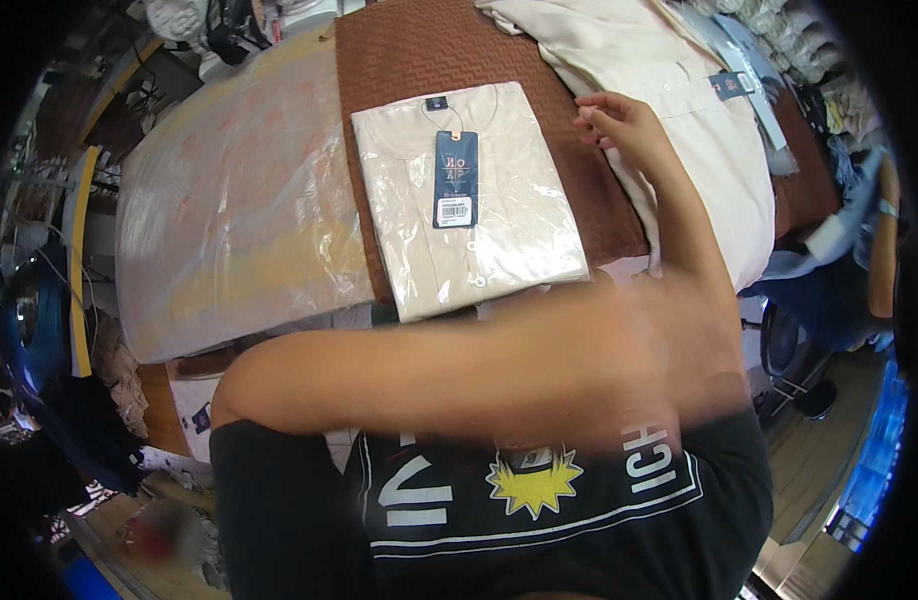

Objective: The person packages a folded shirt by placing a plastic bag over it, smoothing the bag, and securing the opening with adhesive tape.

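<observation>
A folded cream shirt (419,240) in a clear plastic bag lies in front of me, with a dark blue hang tag (457,180) and buttons showing through. My right hand (624,128) is raised over the brown cloth, just right of the shirt. Its fingers are loosely curled and apart, with nothing seen in them. My left arm reaches across my body, and my left hand (694,335) is smeared by motion against my right forearm; its fingers cannot be made out. Another cream garment (669,100) with a blue tag lies beyond my right hand.
Brown textured cloth (379,50) lies beneath the bagged shirt. A plastic-wrapped board or pad (239,190) covers the left side of the table. Pale blue cloth (749,90) and piled white bundles (779,40) sit at the far right. Another person's arm (883,250) shows at the right edge.
</observation>
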Demonstrator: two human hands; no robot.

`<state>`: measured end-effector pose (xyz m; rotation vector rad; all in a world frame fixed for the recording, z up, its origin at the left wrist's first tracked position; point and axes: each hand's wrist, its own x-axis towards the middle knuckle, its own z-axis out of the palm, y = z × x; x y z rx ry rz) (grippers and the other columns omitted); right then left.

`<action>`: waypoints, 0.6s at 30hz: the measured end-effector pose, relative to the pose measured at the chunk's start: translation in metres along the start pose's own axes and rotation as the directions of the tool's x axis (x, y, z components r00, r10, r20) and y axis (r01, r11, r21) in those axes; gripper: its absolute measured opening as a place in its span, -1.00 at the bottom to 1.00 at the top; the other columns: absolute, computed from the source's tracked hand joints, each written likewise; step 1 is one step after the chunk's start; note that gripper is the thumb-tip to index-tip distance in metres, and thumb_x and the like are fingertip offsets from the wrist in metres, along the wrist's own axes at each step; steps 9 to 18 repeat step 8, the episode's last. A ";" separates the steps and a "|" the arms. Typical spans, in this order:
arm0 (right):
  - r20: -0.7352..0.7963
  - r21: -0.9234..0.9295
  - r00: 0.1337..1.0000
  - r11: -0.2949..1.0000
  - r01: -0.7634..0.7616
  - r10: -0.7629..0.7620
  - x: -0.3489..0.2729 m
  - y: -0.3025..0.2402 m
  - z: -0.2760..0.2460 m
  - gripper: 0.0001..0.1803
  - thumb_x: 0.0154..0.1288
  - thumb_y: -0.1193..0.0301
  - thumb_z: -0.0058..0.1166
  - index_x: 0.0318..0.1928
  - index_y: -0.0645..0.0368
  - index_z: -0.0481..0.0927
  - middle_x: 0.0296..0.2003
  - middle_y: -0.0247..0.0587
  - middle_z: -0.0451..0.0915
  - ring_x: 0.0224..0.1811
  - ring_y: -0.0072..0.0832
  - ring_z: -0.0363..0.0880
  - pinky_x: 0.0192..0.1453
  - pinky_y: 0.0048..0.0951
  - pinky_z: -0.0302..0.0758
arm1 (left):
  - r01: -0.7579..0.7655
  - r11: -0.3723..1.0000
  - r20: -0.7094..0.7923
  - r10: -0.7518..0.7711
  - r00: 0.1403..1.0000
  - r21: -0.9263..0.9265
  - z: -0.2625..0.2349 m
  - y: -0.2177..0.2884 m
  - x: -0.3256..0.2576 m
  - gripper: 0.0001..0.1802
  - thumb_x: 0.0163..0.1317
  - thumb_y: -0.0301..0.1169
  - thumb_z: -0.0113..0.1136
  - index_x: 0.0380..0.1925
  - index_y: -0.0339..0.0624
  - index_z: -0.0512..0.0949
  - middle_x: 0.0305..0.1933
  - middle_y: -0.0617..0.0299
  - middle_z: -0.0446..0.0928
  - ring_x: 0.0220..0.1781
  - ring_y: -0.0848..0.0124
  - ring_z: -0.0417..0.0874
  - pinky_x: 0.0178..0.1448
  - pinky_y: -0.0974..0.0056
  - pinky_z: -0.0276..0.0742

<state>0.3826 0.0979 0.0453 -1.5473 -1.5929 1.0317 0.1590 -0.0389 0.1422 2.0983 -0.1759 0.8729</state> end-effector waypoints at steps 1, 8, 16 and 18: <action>0.008 -0.090 1.000 0.996 0.002 -0.001 -0.004 -0.004 -0.004 -0.71 0.22 0.35 0.08 -0.07 0.19 0.59 -0.38 -0.30 0.65 -0.38 -0.62 0.59 -0.29 -0.58 0.45 | -0.186 0.981 -0.024 0.188 0.982 0.046 0.035 0.022 0.012 -0.58 0.10 -0.28 0.14 -0.11 -0.35 0.51 0.13 -0.03 0.41 0.14 0.11 0.44 0.17 0.11 0.35; 0.266 -0.733 0.962 0.637 0.239 -0.055 -0.059 -0.033 -0.047 -0.66 0.21 0.45 0.12 0.00 0.26 0.56 -0.28 -0.13 0.68 -0.32 -0.45 0.65 -0.18 -0.42 0.56 | -0.292 0.889 0.503 0.443 0.742 -0.353 0.125 0.088 0.088 -0.43 0.08 -0.27 0.11 0.10 -0.31 0.41 0.12 -0.03 0.44 0.15 0.04 0.45 0.19 0.02 0.33; 0.266 -0.733 0.962 0.637 0.239 -0.055 -0.059 -0.033 -0.047 -0.66 0.21 0.45 0.12 0.00 0.26 0.56 -0.28 -0.13 0.68 -0.32 -0.45 0.65 -0.18 -0.42 0.56 | -0.292 0.889 0.503 0.443 0.742 -0.353 0.125 0.088 0.088 -0.43 0.08 -0.27 0.11 0.10 -0.31 0.41 0.12 -0.03 0.44 0.15 0.04 0.45 0.19 0.02 0.33; 0.266 -0.733 0.962 0.637 0.239 -0.055 -0.059 -0.033 -0.047 -0.66 0.21 0.45 0.12 0.00 0.26 0.56 -0.28 -0.13 0.68 -0.32 -0.45 0.65 -0.18 -0.42 0.56 | -0.292 0.889 0.503 0.443 0.742 -0.353 0.125 0.088 0.088 -0.43 0.08 -0.27 0.11 0.10 -0.31 0.41 0.12 -0.03 0.44 0.15 0.04 0.45 0.19 0.02 0.33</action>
